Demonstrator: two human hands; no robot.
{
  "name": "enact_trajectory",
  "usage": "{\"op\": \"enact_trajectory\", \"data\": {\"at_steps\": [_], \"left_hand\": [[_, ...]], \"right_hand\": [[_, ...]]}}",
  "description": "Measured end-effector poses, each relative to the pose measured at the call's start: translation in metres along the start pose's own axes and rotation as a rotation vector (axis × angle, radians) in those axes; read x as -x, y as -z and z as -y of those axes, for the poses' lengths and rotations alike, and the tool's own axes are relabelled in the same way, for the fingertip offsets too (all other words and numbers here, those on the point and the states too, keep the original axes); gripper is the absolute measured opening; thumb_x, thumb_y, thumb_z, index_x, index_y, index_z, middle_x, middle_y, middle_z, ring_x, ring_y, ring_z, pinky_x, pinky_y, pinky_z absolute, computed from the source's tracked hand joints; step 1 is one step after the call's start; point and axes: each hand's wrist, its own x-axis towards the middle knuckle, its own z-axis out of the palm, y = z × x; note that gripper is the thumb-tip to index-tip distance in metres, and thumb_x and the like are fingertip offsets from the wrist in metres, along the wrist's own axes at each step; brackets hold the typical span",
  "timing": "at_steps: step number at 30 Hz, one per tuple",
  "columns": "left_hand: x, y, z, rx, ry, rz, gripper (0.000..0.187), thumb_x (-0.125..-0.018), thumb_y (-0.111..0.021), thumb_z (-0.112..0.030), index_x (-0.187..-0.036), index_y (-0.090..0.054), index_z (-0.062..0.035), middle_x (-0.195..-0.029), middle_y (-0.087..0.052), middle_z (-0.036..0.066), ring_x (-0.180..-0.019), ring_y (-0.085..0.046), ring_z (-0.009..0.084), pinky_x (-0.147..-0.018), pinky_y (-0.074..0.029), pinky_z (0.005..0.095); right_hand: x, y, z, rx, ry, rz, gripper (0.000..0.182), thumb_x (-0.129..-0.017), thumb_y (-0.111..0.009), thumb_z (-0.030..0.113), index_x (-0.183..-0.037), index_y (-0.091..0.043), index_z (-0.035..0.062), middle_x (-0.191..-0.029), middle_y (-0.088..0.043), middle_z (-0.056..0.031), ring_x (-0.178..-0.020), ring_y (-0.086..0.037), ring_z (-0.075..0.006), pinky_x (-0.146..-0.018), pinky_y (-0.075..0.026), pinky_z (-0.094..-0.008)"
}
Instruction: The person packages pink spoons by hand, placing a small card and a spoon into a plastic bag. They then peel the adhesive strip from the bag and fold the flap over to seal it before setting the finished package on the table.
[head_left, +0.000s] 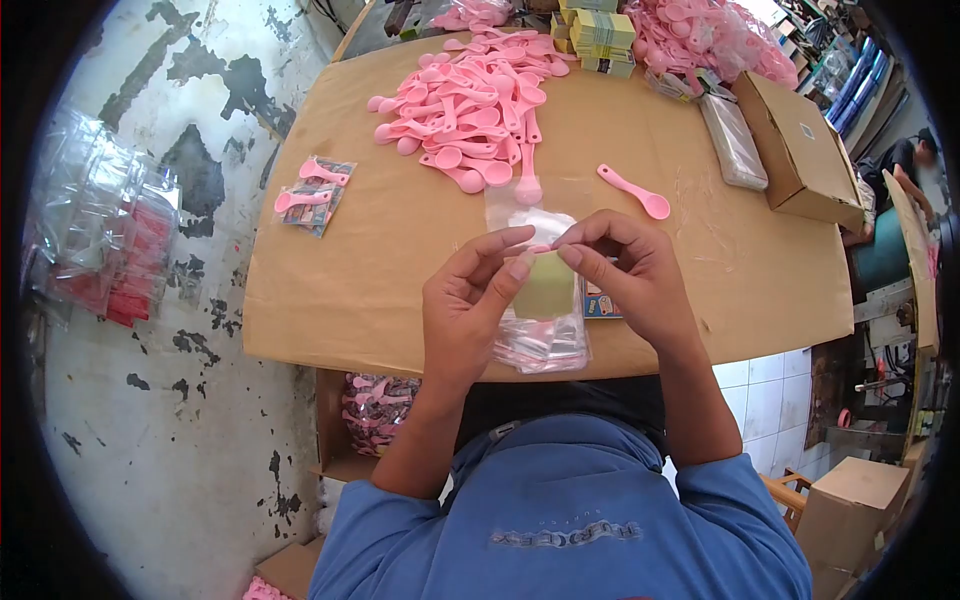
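Note:
In front of my chest, both hands pinch the top edge of a small packet with a yellow-green card [545,288] showing in it. My left hand [470,290] grips the upper left corner between thumb and finger. At the upper right, my right hand [630,275] closes thumb against fingertips. A bit of pink shows between the fingertips; the rest of it is hidden. Below the packet lies a stack of clear plastic bags [545,350]. A blue printed card [602,305] sticks out under my right hand. One pink spoon [634,192] rests beyond that hand.
A large heap of pink spoons [470,105] covers the table's far middle. Two packed cards with spoons [312,195] lie at the left. Stacks of yellow cards [603,38] and a bag of spoons [700,45] stand at the back. A cardboard box [800,150] occupies the right edge.

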Motion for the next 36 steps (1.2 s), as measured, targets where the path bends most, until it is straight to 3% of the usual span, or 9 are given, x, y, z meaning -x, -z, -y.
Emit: {"op": "enact_trajectory", "data": {"at_steps": [2,7,11,17,23,26,29,32,36], "left_hand": [[0.001,0.004,-0.004,-0.032,0.043,-0.012,0.026,-0.103,-0.068,-0.005,-0.127,-0.067,0.0044,-0.115,-0.076,0.015,-0.104,-0.071,0.0141,-0.090,-0.056,0.0266],[0.002,0.001,-0.002,-0.017,-0.083,-0.022,0.019,-0.102,-0.069,-0.003,-0.119,-0.070,0.0031,-0.105,-0.078,0.012,-0.093,-0.071,0.0110,-0.084,-0.056,0.0252],[0.002,0.017,0.009,-0.039,-0.221,0.065,0.009,-0.101,-0.068,-0.001,-0.110,-0.070,0.0017,-0.096,-0.076,0.006,-0.082,-0.066,0.0062,-0.074,-0.051,0.0204],[0.000,0.020,0.008,-0.024,-0.250,0.100,0.009,-0.098,-0.065,0.006,-0.105,-0.067,-0.0003,-0.095,-0.071,0.004,-0.079,-0.058,0.0043,-0.072,-0.045,0.0199],[-0.003,0.029,0.015,0.164,-0.125,0.165,0.015,-0.098,-0.068,0.003,-0.110,-0.060,-0.0026,-0.098,-0.073,0.009,-0.088,-0.065,0.0064,-0.077,-0.050,0.0218],[-0.002,0.013,0.006,-0.033,-0.065,0.083,0.018,-0.100,-0.067,0.000,-0.114,-0.056,-0.0032,-0.101,-0.076,0.014,-0.092,-0.069,0.0080,-0.080,-0.053,0.0216],[-0.006,0.013,0.007,0.105,-0.007,0.086,0.024,-0.102,-0.066,-0.003,-0.120,-0.051,-0.0041,-0.106,-0.077,0.019,-0.092,-0.071,0.0095,-0.081,-0.055,0.0218],[-0.007,0.012,0.006,0.159,0.018,0.068,0.041,-0.102,-0.066,-0.002,-0.136,-0.044,-0.0029,-0.097,-0.076,0.016,-0.094,-0.070,0.0111,-0.085,-0.055,0.0254],[-0.006,0.000,-0.004,0.122,0.040,0.080,0.062,-0.100,-0.068,0.000,-0.153,-0.036,-0.0007,-0.103,-0.077,0.018,-0.100,-0.072,0.0149,-0.091,-0.055,0.0266]], "right_hand": [[-0.001,-0.002,0.003,-0.039,0.034,-0.023,0.014,-0.099,-0.074,0.011,-0.109,-0.072,0.0012,-0.092,-0.067,0.0033,-0.081,-0.057,-0.0029,-0.076,-0.047,-0.0228],[0.002,0.002,0.011,-0.191,0.046,0.037,0.010,-0.099,-0.069,0.003,-0.108,-0.073,0.0010,-0.094,-0.067,0.0006,-0.087,-0.060,-0.0060,-0.078,-0.047,-0.0234],[0.003,0.011,0.010,-0.113,0.166,0.126,0.017,-0.096,-0.063,-0.007,-0.105,-0.075,0.0005,-0.094,-0.066,-0.0033,-0.088,-0.060,-0.0088,-0.077,-0.046,-0.0250],[0.000,0.023,0.014,0.024,0.279,0.216,0.014,-0.094,-0.066,-0.004,-0.102,-0.076,0.0006,-0.094,-0.064,-0.0035,-0.082,-0.058,-0.0074,-0.071,-0.044,-0.0236],[0.004,0.012,0.023,0.170,0.168,0.113,0.005,-0.093,-0.074,0.001,-0.098,-0.072,0.0032,-0.093,-0.063,0.0004,-0.075,-0.052,-0.0022,-0.059,-0.040,-0.0208],[0.006,0.005,0.027,0.051,0.077,0.026,0.019,-0.093,-0.077,0.002,-0.108,-0.065,0.0046,-0.093,-0.062,0.0028,-0.079,-0.056,-0.0026,-0.063,-0.043,-0.0199],[0.001,0.006,0.014,-0.076,0.119,-0.006,0.033,-0.094,-0.078,0.002,-0.120,-0.058,0.0063,-0.094,-0.062,0.0029,-0.082,-0.060,-0.0033,-0.067,-0.047,-0.0193],[0.000,0.011,0.011,-0.126,0.101,0.020,0.038,-0.093,-0.078,0.002,-0.123,-0.055,0.0062,-0.095,-0.063,0.0014,-0.084,-0.061,-0.0037,-0.071,-0.048,-0.0199],[0.000,0.011,0.014,-0.124,0.091,-0.012,0.036,-0.094,-0.078,0.002,-0.122,-0.056,0.0059,-0.095,-0.063,0.0004,-0.085,-0.061,-0.0040,-0.071,-0.048,-0.0199]]}}
